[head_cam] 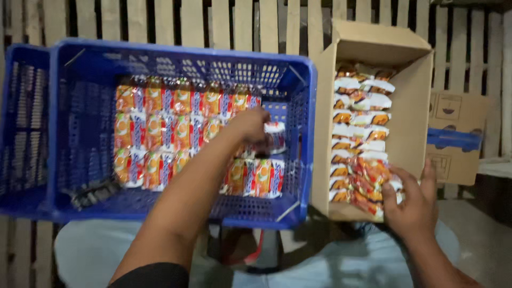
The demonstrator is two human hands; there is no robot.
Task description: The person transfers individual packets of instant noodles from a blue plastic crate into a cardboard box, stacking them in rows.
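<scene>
My left hand [249, 125] reaches into a blue plastic crate [176, 56] and grips a small snack packet [275, 134] at the right end of the middle row. Rows of orange, red and blue snack packets [160, 130] lie flat on the crate floor. My right hand [413, 205] is at the near end of an open cardboard box [408, 106] and closes around a bunch of packets [368, 184]. More packets [360, 114] stand packed on edge in a column inside the box.
A second blue crate [24, 122] sits at the far left. A wooden slat wall [224, 24] runs behind everything. Another printed cardboard box with blue tape [456, 138] stands to the right of the open box. Pale sacks [90, 250] lie below the crate.
</scene>
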